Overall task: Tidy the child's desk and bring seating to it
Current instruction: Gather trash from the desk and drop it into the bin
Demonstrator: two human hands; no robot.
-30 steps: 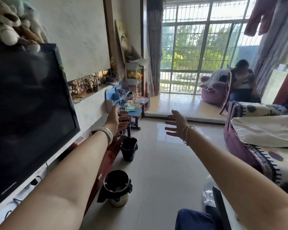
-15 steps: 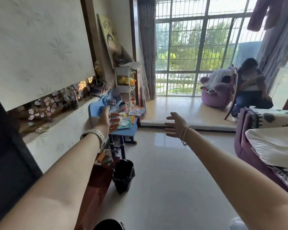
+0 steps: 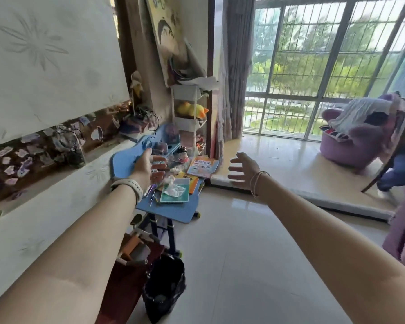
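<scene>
Both hands empty, raised toward the child's desk.

Your left hand (image 3: 147, 168) is spread with fingers loosely curled and grips nothing; it covers part of the blue desk (image 3: 173, 210) behind it. Your right hand (image 3: 242, 170) is spread, fingers apart, over bare floor to the right of the desk. The desk stands against the left wall, its top cluttered: a green book (image 3: 174, 194) under crumpled plastic, an orange booklet (image 3: 202, 166), pens (image 3: 152, 195). Small items farther back are blurred beyond identification. A black bin bag (image 3: 164, 288) sits on the floor near the desk legs. The seated person (image 3: 400, 164) at far right is cut off.
</scene>
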